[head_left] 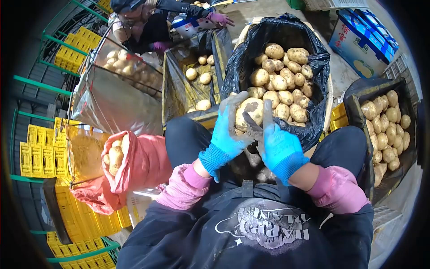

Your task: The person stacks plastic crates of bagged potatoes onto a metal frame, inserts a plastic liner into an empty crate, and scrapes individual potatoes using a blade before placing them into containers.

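Observation:
Between my two gloved hands, above my lap, is a large potato (250, 112) with dark soil on it. My left hand (227, 132), in a blue glove with a dirty grey palm, has its fingers and thumb round the potato's left side. On the right, my right hand (278, 142), in a matching glove, points its fingers up along the other side and holds a small dark object (251, 122) against the potato; I cannot make out what it is. Just beyond the hands, a basket lined with a black bag (317, 54) holds several potatoes (286, 83).
A crate of potatoes (389, 130) stands at right, a blue carton (365, 42) behind it. At left are a lined crate (179, 85), a pink sack (150, 157) and yellow crates (42, 152). Another person's gloved hand (219, 19) is at the top.

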The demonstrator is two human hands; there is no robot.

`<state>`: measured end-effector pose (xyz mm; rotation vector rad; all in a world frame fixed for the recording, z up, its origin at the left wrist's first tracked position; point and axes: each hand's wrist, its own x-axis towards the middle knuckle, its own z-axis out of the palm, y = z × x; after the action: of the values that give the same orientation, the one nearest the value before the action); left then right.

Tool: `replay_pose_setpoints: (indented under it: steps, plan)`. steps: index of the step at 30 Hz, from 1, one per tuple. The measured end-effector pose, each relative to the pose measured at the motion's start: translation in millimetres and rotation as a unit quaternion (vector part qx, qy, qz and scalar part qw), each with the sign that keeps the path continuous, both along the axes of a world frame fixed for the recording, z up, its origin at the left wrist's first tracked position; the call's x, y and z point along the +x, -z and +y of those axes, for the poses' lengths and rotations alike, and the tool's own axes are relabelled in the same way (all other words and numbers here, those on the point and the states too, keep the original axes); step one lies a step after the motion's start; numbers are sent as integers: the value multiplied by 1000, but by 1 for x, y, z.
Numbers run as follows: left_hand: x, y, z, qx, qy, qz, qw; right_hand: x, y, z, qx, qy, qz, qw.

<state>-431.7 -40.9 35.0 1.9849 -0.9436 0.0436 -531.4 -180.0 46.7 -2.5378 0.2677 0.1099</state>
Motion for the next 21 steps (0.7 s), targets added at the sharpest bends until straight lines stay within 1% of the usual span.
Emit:
replay_pose_setpoints:
  steps: [1, 3, 4, 5, 7, 9, 11, 12, 13, 14, 15, 17, 19, 20, 21]
  plan:
    - [-1, 2, 7, -2, -5, 4, 1000, -1, 5, 3, -2, -5, 4, 1000]
    - [2, 0, 18, 9, 10, -92, 996, -3, 11, -1, 21, -59, -98, 993]
    - [0, -5, 23, 8, 2, -83, 997, 7, 12, -2, 13, -44, -149, 988]
    - [-2, -9, 25, 5, 0, -78, 997, 6, 5, -12, 109, -4, -117, 987]
    - [-5, -11, 28, 0, 26, -90, 996, 16, -7, -17, 28, 2, -43, 999]
    - [-8, -3, 28, 0, 39, -77, 996, 18, 8, -13, 38, -13, -44, 998]
    - [-11, 9, 28, -5, 13, -68, 998, 16, 16, -7, 51, -30, -45, 997]
    - [-7, 17, 28, 13, 27, -94, 995, 15, 13, 1, 32, -37, -20, 999]
    - [-4, 17, 28, 18, 25, -80, 996, 10, 11, 8, 16, -44, 11, 999]
    - [-3, 17, 29, 25, 25, -87, 996, 6, 12, 12, 16, -65, -11, 998]
    - [-8, 18, 32, 34, 22, -87, 995, 1, 9, 14, 13, -90, -7, 996]
    - [-8, 15, 35, 45, 20, -62, 997, 9, 26, 6, 15, -105, -26, 994]
    - [-8, 12, 32, 46, 1, -98, 994, 22, 31, -7, 113, -71, -129, 983]
    - [-8, 13, 32, 46, 1, -95, 994, 18, 27, -12, -1, -33, -54, 998]
    - [-6, 13, 30, 39, 7, -98, 994, 15, 26, -9, -2, -33, -52, 998]
